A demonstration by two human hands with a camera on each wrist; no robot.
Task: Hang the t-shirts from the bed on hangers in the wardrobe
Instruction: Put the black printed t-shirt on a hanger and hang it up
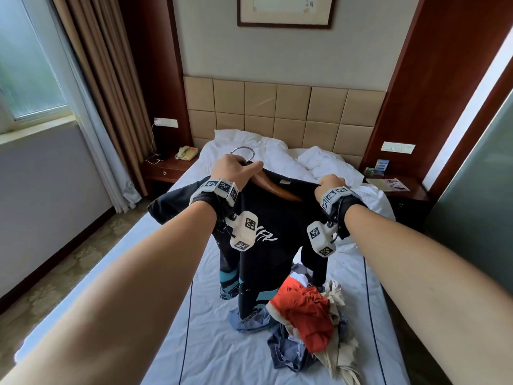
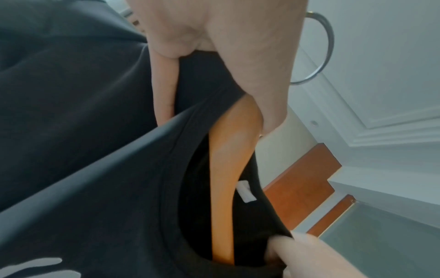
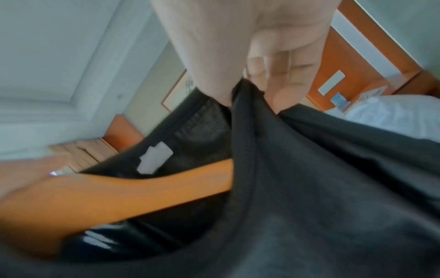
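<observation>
My forearms are bare. Each wrist wears a black strap under a white band of black-and-white marker tiles, with a white marker-covered camera block below, linked by thin black cable.

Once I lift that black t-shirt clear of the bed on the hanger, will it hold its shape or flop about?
Likely floppy: the black t-shirt droops in soft folds, its hem bunched on the bed. It may slide off, since the wooden hanger looks smooth and the right hand is pinching the collar. Probably light.

Smooth wooden hanger, matt black cloth t-shirt
</observation>
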